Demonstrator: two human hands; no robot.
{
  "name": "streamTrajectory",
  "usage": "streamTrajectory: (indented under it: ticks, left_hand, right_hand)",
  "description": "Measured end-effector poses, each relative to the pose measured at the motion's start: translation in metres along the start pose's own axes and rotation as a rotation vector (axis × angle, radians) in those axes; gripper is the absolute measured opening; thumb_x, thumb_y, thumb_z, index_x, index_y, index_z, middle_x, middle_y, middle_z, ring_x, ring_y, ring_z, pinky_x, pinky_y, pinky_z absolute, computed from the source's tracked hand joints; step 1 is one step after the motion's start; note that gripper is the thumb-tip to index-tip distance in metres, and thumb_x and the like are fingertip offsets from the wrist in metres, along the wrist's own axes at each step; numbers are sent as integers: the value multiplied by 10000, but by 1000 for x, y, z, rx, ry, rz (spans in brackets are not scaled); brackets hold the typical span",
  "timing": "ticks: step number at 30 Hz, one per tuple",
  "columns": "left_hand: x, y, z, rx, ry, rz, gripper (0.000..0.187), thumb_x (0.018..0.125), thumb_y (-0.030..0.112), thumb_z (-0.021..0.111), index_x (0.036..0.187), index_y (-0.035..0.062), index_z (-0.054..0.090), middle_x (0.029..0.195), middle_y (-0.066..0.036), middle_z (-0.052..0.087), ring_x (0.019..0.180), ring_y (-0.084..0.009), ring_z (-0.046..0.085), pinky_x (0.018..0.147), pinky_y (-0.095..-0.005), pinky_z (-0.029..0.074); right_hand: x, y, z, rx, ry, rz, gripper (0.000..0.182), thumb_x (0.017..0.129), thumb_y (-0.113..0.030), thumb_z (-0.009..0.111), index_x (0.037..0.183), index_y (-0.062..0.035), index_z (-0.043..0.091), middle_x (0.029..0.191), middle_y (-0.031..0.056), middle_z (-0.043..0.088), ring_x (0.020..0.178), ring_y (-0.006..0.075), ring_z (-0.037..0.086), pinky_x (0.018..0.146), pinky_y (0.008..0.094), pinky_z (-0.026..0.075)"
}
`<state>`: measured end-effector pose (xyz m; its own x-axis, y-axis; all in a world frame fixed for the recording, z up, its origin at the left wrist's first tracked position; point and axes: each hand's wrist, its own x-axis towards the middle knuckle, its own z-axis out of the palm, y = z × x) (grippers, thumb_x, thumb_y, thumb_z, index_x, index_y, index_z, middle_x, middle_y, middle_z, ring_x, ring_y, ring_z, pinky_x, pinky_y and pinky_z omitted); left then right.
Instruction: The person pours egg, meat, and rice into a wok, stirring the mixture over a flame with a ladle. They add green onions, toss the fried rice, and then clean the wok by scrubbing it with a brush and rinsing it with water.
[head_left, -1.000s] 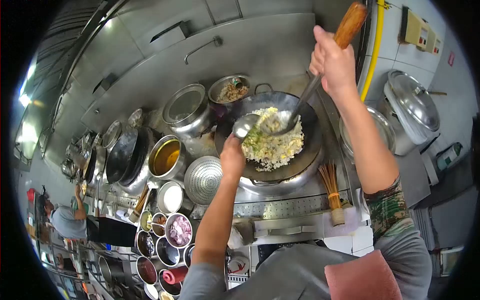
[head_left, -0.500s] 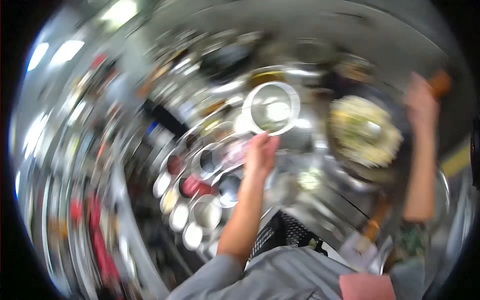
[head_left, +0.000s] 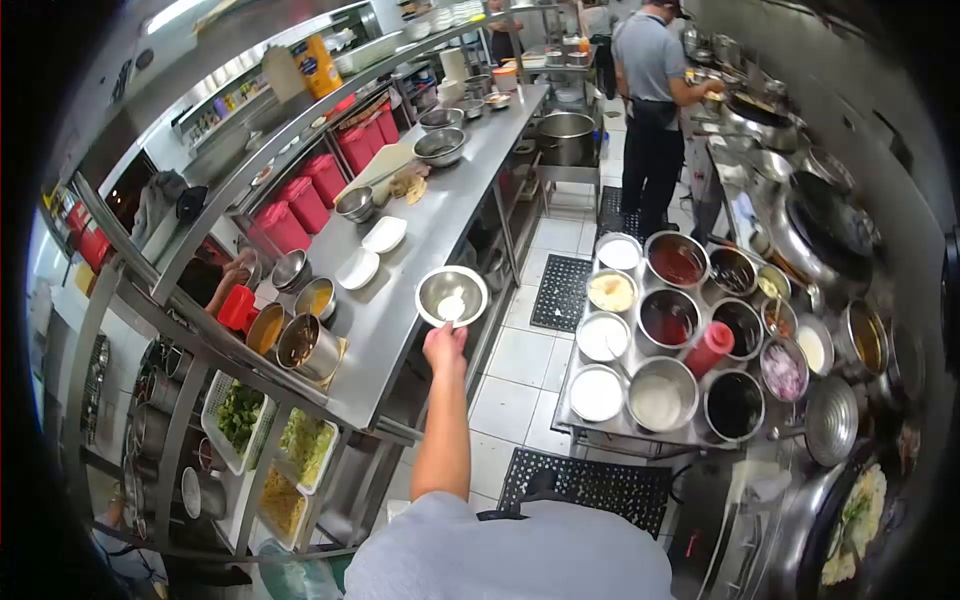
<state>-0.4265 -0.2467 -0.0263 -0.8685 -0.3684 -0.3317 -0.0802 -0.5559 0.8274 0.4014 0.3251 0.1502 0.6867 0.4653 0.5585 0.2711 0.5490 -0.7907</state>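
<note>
My left hand [head_left: 445, 347] is stretched forward with its fingers closed on the rim of a round metal bowl [head_left: 428, 288]. A bright white patch shows at the bowl's bottom. The bowl is held up beside the edge of a long steel table [head_left: 455, 200], with the tiled floor behind it in this view. Nearest to it on the table are two white dishes [head_left: 385, 236]. My right hand is out of view. At the lower right, a wok [head_left: 812, 545] holds pale food with green bits.
To the right, a steel stand carries pots of sauce [head_left: 675, 258], a red squeeze bottle [head_left: 710, 348] and a bowl of chopped onion [head_left: 785, 368]. A person [head_left: 650, 90] stands at the far stoves. Black mats [head_left: 585, 490] lie on the floor. Metal pots [head_left: 308, 345] stand at the table's near end.
My view has swung left from the wok toward the long table. The bowl in my left hand has come along, away from the stove. My right hand, earlier near a brown handle, has left view.
</note>
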Motion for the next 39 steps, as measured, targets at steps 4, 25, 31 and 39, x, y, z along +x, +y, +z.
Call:
streamTrajectory:
  ticks: [4, 25, 31, 39]
  left_hand:
    - [105, 15, -34, 33, 121, -31, 157, 914, 8, 622, 1040, -18, 532, 911, -131, 639, 738, -209, 676, 653, -307, 607]
    - [-154, -28, 141, 173, -943, 51, 87, 925, 126, 669, 871, 67, 635, 938, -21, 648, 835, -90, 573, 763, -287, 488]
    - [-513, -122, 146, 406, -2270, 123, 239, 952, 134, 605, 1171, 66, 675, 1306, -177, 576, 1179, -313, 575, 984, -367, 464]
    - [-730, -251, 149, 545, -2424, 1040, 680, 792, 208, 720, 1400, 46, 463, 1408, -193, 445, 1346, -384, 402, 1069, -472, 379]
  right_hand:
    - [-25, 12, -12, 34, -77, 181, 198, 958, -239, 535, 1000, -47, 563, 937, 94, 565, 841, 251, 532, 792, 466, 374]
    - [-9, 124, -52, -168, -419, 58, 350, 1031, -299, 540, 1228, -19, 609, 1257, 87, 613, 1232, 182, 537, 1077, 354, 384]
    - [55, -35, 62, 225, -185, 63, 317, 958, -313, 677, 737, -126, 547, 546, -61, 384, 484, 66, 412, 513, 243, 383]
    - [110, -11, 92, 257, -360, 196, 321, 979, -284, 644, 725, -175, 481, 510, -68, 333, 391, 56, 308, 385, 253, 264]
